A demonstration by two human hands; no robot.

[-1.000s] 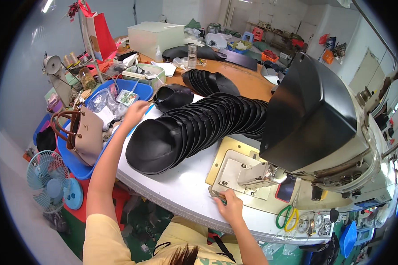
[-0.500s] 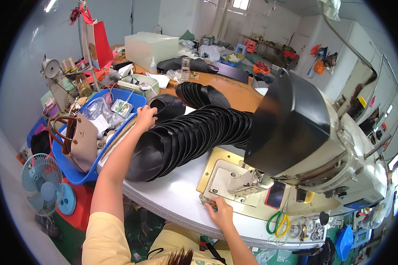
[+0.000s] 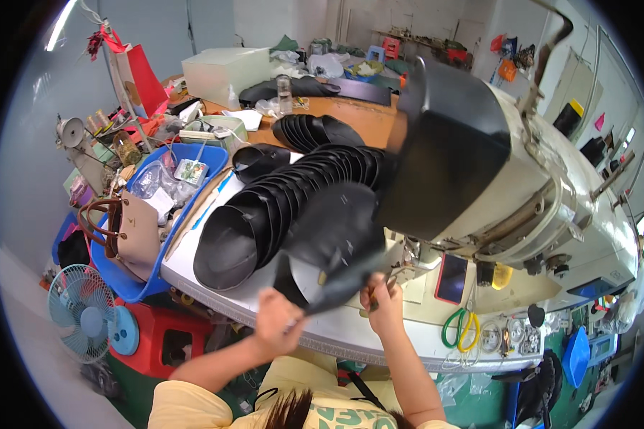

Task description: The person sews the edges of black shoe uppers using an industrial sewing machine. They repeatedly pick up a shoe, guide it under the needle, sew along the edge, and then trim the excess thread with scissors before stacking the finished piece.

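My left hand (image 3: 277, 320), slightly blurred, is closed on the near edge of a floppy black leather-like piece (image 3: 329, 229) with curved edges. The piece is raised over the white tabletop, partly in front of the row of similar black pieces (image 3: 225, 247). At its right end, my right hand (image 3: 383, 306) is closed beside the sewing machine's bed. A thin dark item shows between its fingers, too small to name. The sewing machine (image 3: 472, 164) stands just to the right, its needle area partly hidden.
A blue bin (image 3: 132, 286) with a beige handbag (image 3: 137, 236) and plastic bags stands at the left. Right of the machine bed lie a phone (image 3: 451, 278), green-and-yellow-handled scissors (image 3: 469, 330) and several metal bobbins (image 3: 516, 330). A fan (image 3: 86, 314) stands at the lower left.
My left hand has come from beyond the row of pieces back to the table's near edge, now gripping a black piece. My right hand has moved slightly right and up. The view has shifted.
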